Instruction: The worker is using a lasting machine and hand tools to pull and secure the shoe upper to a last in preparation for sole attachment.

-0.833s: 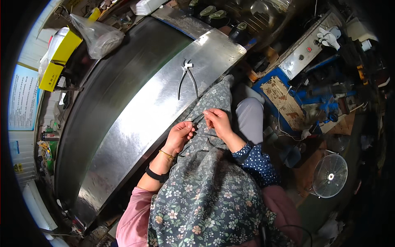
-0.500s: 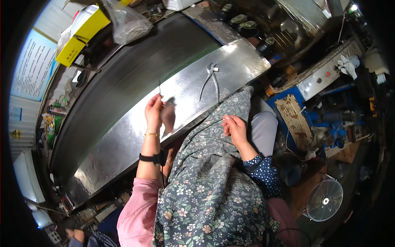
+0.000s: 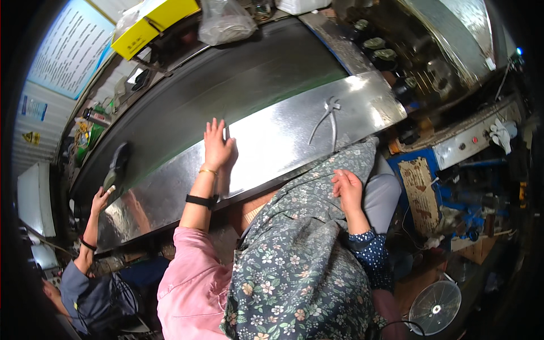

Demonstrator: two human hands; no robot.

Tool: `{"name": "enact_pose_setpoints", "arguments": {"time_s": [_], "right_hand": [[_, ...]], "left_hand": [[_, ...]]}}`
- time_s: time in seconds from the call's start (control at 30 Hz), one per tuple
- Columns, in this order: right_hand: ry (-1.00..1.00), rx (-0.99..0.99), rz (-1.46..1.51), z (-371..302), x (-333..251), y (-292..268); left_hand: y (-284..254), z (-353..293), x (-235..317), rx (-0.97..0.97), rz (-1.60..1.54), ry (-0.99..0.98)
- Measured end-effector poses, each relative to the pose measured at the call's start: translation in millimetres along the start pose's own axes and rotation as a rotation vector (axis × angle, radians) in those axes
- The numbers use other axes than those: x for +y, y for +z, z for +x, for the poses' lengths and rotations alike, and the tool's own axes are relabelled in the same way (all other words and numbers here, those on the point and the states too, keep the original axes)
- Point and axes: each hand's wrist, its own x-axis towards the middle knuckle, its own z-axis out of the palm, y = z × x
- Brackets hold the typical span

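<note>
Since the earlier frame, the left hand (image 3: 218, 146) has been shifted and its pinch loosened: its fingers are spread at the far edge of the metal bench (image 3: 272, 141), beside the dark belt (image 3: 249, 68); whether anything is held under them cannot be told. The right hand (image 3: 347, 190) is half curled off the bench's near edge, nothing seen in it. The pliers (image 3: 333, 106) are laid toward the bench's right end, handle tips close to the near edge. Bare metal is left between pliers and left hand. Near the bench's left end, a co-worker's hand (image 3: 101, 200) is seen beside a dark object (image 3: 118, 161).
</note>
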Motion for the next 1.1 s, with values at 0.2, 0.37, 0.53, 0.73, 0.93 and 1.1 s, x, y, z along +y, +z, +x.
{"name": "enact_pose_setpoints", "arguments": {"time_s": [0.2,0.37,0.53,0.73,0.93,1.1], "right_hand": [[-0.018,-0.004,-0.024,1,6,1],[-0.054,0.008,-0.097,1,12,-7],[-0.041,0.032,-0.182,0,5,-3],[-0.03,0.098,-0.213,-4,11,-10],[0.031,0.024,-0.173,0,6,8],[-0.022,-0.179,-0.199,11,-21,10]], "left_hand": [[-29,-64,-38,0.029,0.096,-0.037],[-58,-60,-159,0.48,0.202,-0.362],[-110,-43,-267,0.554,-0.004,-1.109],[-95,-33,-337,0.298,-0.395,-1.062],[-91,-26,-281,0.283,-1.426,-0.97],[-100,-20,-101,-0.062,-1.801,-0.87]]}}
